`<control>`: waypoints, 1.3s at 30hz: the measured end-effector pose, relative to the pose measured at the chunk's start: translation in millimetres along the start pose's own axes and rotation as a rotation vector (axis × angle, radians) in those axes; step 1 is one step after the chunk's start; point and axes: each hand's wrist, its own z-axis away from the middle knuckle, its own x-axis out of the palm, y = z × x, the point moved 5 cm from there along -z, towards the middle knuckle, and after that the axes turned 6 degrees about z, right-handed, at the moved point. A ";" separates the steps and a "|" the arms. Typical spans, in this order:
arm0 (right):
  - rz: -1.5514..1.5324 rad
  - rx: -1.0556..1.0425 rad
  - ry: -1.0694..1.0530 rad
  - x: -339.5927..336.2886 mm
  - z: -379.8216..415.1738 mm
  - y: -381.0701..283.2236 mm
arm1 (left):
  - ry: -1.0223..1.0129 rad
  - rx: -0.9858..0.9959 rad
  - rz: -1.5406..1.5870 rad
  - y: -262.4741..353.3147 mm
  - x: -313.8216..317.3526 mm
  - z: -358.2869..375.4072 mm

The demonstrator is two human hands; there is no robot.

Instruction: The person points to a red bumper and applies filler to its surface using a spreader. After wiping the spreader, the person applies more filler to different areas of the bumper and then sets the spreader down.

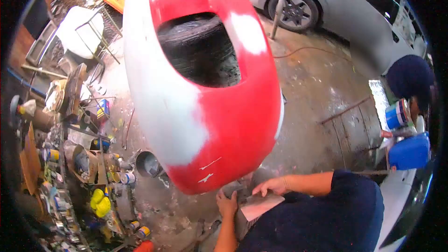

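Note:
A red and whitish-grey painted car bumper (pixel 233 121) stands upright in the middle, its lower end just above my hands. My left hand (pixel 227 204) is below that end, thumb and fingers apart, with a small grey piece (pixel 232 187) by its fingertips. To its right, my right hand (pixel 274 186) has bent fingers at the upper edge of a pale pinkish sheet (pixel 261 208), seemingly gripping it. The sheet lies close against my dark shirt, and its contact with the fingers is partly hidden.
Tyres (pixel 198 42) show through the bumper's opening. A grey car (pixel 336 9) stands behind at right, near a metal pole (pixel 281 4). A blue container (pixel 409 151) and a can (pixel 396 114) are at far right. At left are a bucket (pixel 148 164), several cans and yellow gloves (pixel 100 202).

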 end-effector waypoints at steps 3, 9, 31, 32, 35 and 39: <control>0.040 -0.027 -0.072 56.5 41.4 -39.0 | -0.143 0.056 0.050 -42.5 26.3 -5.1; -0.153 -0.175 0.020 101.1 119.6 -58.5 | -0.533 0.233 0.212 -96.6 38.2 69.5; -0.515 -0.878 0.639 91.4 314.9 -68.3 | -0.665 -0.448 0.211 -16.1 -146.1 111.5; -0.522 -0.876 0.671 85.0 324.8 -67.9 | -0.658 -0.443 0.235 -11.6 -142.2 116.9; -0.501 -0.894 0.666 54.1 345.0 -59.8 | -0.691 -0.277 0.273 -0.4 -105.1 113.0; -0.516 -0.858 0.642 0.3 374.3 -51.2 | -0.751 -0.426 0.197 83.8 -52.8 141.6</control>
